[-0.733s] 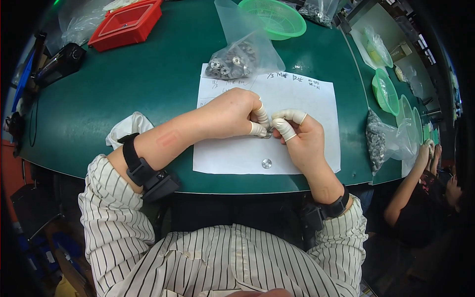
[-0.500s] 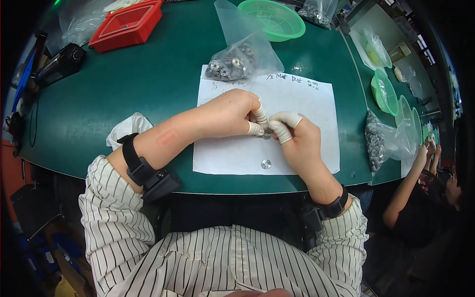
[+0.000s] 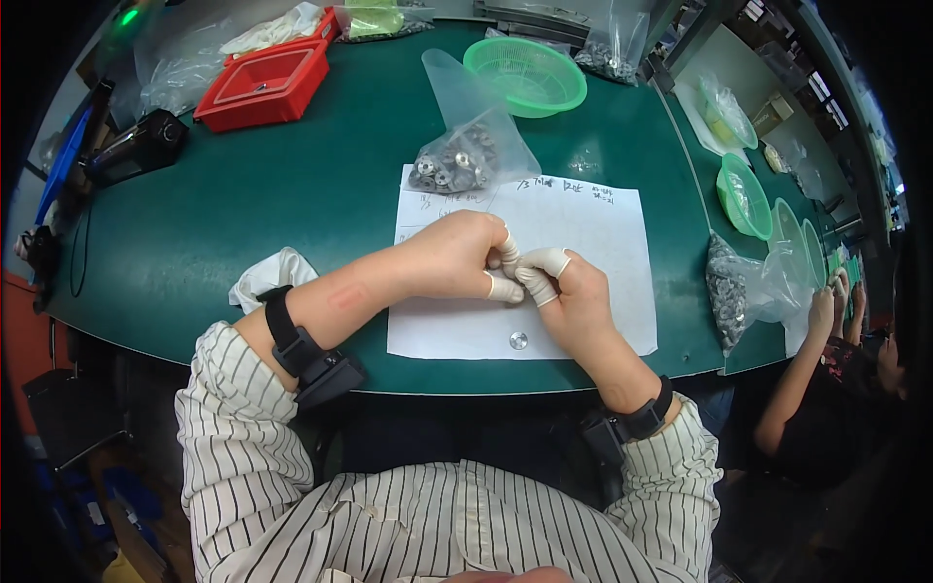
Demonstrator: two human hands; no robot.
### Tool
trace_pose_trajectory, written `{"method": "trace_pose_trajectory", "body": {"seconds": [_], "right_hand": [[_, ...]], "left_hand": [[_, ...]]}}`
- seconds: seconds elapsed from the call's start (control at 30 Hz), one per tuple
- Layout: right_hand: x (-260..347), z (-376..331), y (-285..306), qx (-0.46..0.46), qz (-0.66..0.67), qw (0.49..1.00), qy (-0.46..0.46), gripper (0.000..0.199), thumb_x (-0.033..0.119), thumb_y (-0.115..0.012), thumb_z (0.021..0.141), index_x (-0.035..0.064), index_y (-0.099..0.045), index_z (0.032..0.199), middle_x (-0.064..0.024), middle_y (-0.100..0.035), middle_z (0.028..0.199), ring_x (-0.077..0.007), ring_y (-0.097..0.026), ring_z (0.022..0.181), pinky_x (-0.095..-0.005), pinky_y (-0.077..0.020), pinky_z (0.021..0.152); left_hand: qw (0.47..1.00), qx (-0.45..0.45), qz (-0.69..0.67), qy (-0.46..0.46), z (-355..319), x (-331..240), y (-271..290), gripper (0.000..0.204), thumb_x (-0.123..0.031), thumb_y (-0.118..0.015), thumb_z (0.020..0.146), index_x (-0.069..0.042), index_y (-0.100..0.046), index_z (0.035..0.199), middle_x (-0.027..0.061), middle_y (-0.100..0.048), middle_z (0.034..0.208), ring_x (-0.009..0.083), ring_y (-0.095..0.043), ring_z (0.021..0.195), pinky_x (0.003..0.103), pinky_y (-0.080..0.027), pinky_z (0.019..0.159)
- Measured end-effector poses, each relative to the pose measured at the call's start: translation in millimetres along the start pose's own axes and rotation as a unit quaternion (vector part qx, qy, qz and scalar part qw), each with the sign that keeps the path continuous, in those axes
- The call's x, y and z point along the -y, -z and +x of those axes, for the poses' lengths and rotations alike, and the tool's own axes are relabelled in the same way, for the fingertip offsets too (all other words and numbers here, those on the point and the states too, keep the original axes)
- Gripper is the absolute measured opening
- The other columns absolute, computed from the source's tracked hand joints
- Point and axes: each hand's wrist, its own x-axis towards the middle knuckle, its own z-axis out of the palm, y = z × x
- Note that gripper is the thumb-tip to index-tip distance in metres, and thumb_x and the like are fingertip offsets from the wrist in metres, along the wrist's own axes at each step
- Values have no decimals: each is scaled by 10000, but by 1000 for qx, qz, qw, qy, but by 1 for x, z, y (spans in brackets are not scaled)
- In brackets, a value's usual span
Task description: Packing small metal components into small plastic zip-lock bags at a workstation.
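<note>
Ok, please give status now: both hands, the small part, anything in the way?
Left hand and right hand pinched together, fingertips meeting over the white paper sheet. Part between them hidden. One small metal disc lies loose on sheet, just below hands. Nothing blocking.

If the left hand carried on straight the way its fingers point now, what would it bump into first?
The left hand points rightward, its capped fingertips already meeting the right hand over the white paper sheet. So the right hand's white-capped fingers come first. Whether something tiny sits pinched between them, I cannot tell.
</note>
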Motion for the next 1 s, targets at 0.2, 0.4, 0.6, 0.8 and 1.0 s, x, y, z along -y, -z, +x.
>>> {"method": "trace_pose_trajectory", "body": {"seconds": [0.2,0.4,0.6,0.8,1.0], "right_hand": [[-3,-4,2,-25,136,985,-102,75,71,-616,866,20,-613,921,-50,-618,762,-112,-583,659,-228,-465,581],[-6,-6,-2,-6,181,975,-128,95,80,-591,894,7,-598,953,-18,-599,759,-67,-543,655,-194,-437,566],[-5,-2,-4,10,178,976,-122,82,73,-604,879,11,-613,933,-20,-606,757,-70,-550,661,-201,-447,583],[-1,0,-1,25,142,985,-96,82,67,-615,868,5,-623,921,-14,-606,755,-72,-553,666,-211,-460,605],[6,5,-4,30,20,998,48,50,50,-633,829,38,-619,875,-89,-616,768,-204,-607,674,-281,-476,620]], "left_hand": [[1000,0,-8,-16,0,1,-3,262,-187,-795,673,-49,-679,863,22,-535,696,112,-480,572,265,-412,541],[1000,-14,-22,-5,-3,0,5,361,-178,-814,644,-40,-651,934,17,-523,746,94,-484,573,254,-412,541],[994,9,-94,48,0,2,10,457,-179,-828,614,0,-591,961,27,-536,798,117,-513,626,269,-440,586],[994,5,-103,37,2,4,6,410,-131,-816,618,-16,-602,949,4,-509,778,63,-479,575,227,-412,540],[997,5,-72,31,-1,3,9,415,-141,-811,614,-19,-601,950,10,-529,788,77,-499,592,239,-428,555]]}}
